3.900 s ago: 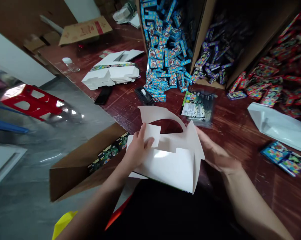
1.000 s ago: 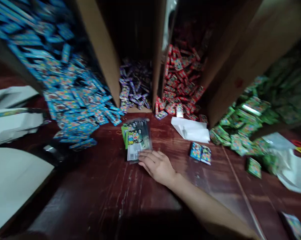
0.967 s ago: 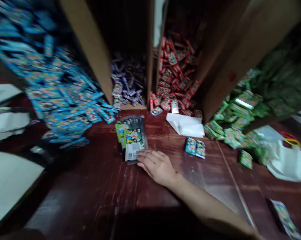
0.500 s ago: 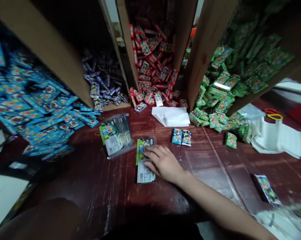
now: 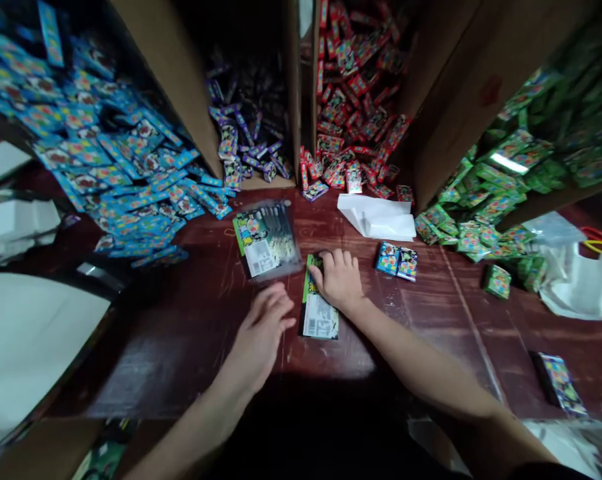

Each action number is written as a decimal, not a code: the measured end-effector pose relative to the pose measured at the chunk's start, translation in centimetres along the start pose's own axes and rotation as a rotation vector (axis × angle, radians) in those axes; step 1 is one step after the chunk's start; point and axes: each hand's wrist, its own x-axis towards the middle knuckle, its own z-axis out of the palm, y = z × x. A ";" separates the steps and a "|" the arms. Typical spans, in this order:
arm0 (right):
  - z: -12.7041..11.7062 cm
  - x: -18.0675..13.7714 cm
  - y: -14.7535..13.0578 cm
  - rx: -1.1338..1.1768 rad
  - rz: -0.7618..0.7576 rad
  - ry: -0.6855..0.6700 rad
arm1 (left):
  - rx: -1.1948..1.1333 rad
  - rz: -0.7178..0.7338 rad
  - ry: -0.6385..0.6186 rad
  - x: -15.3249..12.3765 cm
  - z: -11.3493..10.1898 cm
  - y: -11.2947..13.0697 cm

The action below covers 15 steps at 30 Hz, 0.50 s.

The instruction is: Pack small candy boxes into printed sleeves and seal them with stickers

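Observation:
My right hand [image 5: 339,279] lies on a flat plastic packet [image 5: 321,319] with a green edge and a white barcode label. Its fingers are stretched out and cover the packet's upper right part. Just left of that packet, my left hand [image 5: 267,321] hovers over the table with loosely curved fingers and nothing visible in them. Beyond it is a stack of similar clear-windowed packets [image 5: 271,243]. To the right of my right hand, a small blue box [image 5: 388,259] sits side by side with a small purple box [image 5: 407,264].
Tipped cardboard cartons spill small blue boxes [image 5: 125,180], purple boxes [image 5: 241,143], red boxes [image 5: 355,100] and green boxes [image 5: 495,183] along the back. A white paper sheet [image 5: 381,219] lies before the red ones. One dark patterned pack [image 5: 561,383] rests at the right.
My left hand has come into view from below, close to the packet. My right hand has shifted toward the packet's top. The whole view has swung left.

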 end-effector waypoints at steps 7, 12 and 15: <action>0.3 -1.9 -0.5 0.063 0.086 0.053 | 0.352 -0.082 -0.170 2.4 3.4 -1.3; -1.3 -3.9 0.5 0.209 0.119 0.058 | 0.524 0.068 -0.415 3.8 5.0 -0.4; -4.3 -4.4 2.5 0.373 0.021 0.026 | 0.533 0.228 -0.506 2.7 5.0 -0.1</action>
